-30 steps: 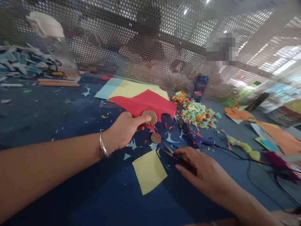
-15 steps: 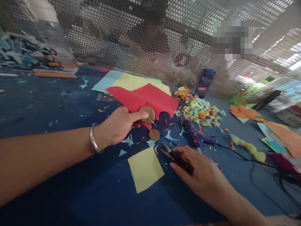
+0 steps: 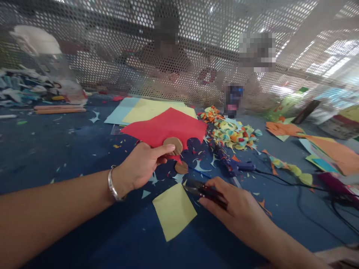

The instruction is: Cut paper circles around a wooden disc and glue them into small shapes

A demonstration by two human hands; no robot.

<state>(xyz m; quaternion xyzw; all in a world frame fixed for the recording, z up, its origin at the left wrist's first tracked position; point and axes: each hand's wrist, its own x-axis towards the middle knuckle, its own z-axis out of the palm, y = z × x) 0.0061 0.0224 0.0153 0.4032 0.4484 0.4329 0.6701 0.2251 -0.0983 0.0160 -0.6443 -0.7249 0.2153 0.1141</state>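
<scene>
My left hand (image 3: 141,164) pinches a sheet of red paper (image 3: 168,125) together with a round brown cardboard disc (image 3: 174,146), the thumb lying on the disc. Curved bites are cut out of the red sheet's near edge. Below it, a second brown disc (image 3: 181,167) lies on the table. My right hand (image 3: 228,207) is closed around dark-handled thread snips (image 3: 206,192), their blades pointing left just above a yellow paper square (image 3: 174,211). Whether the blade tips touch that square I cannot tell.
Behind the red sheet lie blue and yellow sheets (image 3: 157,109). A glue gun (image 3: 238,165) with a black cord sits right, near a pile of coloured paper cuttings (image 3: 235,130). A bottle (image 3: 60,74) stands back left, before a perforated metal screen (image 3: 120,74).
The view has tilted, so most things sit slightly lower and further left. The red sheet has turned a little in my left hand. The snips' blades look closer together.
</scene>
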